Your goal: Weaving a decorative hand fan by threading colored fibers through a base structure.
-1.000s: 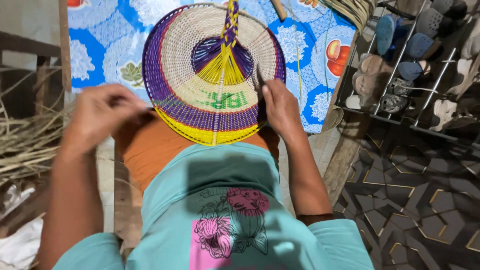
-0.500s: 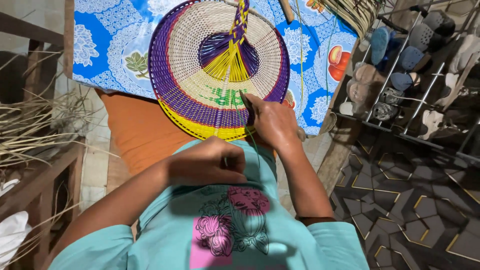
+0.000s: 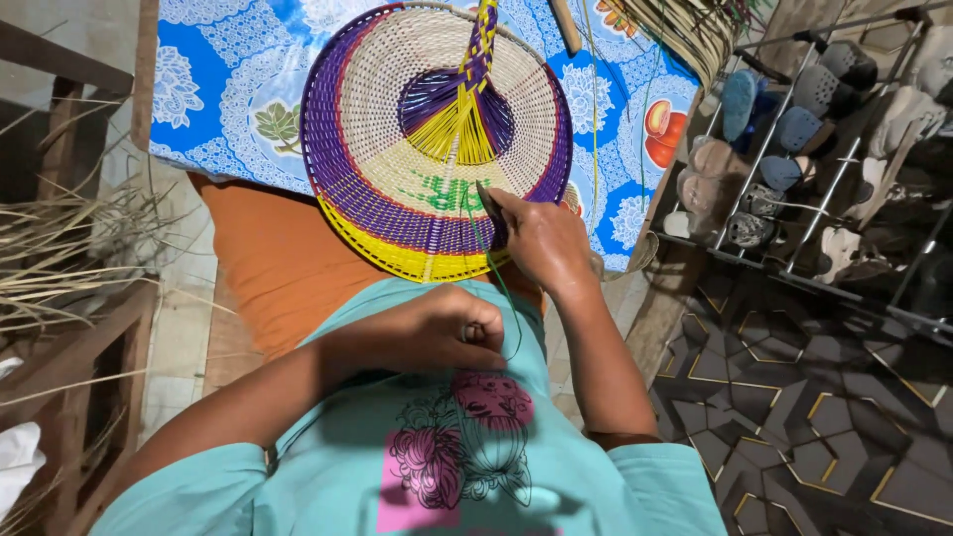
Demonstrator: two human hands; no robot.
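**Both hands on a green strand at the woven fan**

While I look down from the head camera, I see the fan (image 3: 427, 139) lying flat, its far part on the blue flowered cloth (image 3: 218, 89) and its yellow near rim over the orange lap (image 3: 268, 258). It is round, with purple and yellow bands around a pale weave, green marks near the middle and a yellow-and-purple plaited handle (image 3: 475, 69) pointing away from me.

My right hand (image 3: 536, 243) rests on the fan's near right edge. Its thumb and forefinger are pressed together on a thin dark tool (image 3: 488, 203), whose tip sits in the weave just beside the green marks.

My left hand (image 3: 452, 333) is pulled in against my teal shirt (image 3: 447, 437), well short of the fan. It is curled into a fist, fingers pinching a green strand (image 3: 501, 283) that runs in a slack curve from the fist up to the tool's tip.

To my left lie dry pale reeds (image 3: 60, 258) over a wooden frame (image 3: 89, 347). To my right stands a metal shoe rack (image 3: 794, 149) full of shoes, on a dark floor (image 3: 824, 417) with gold lines.
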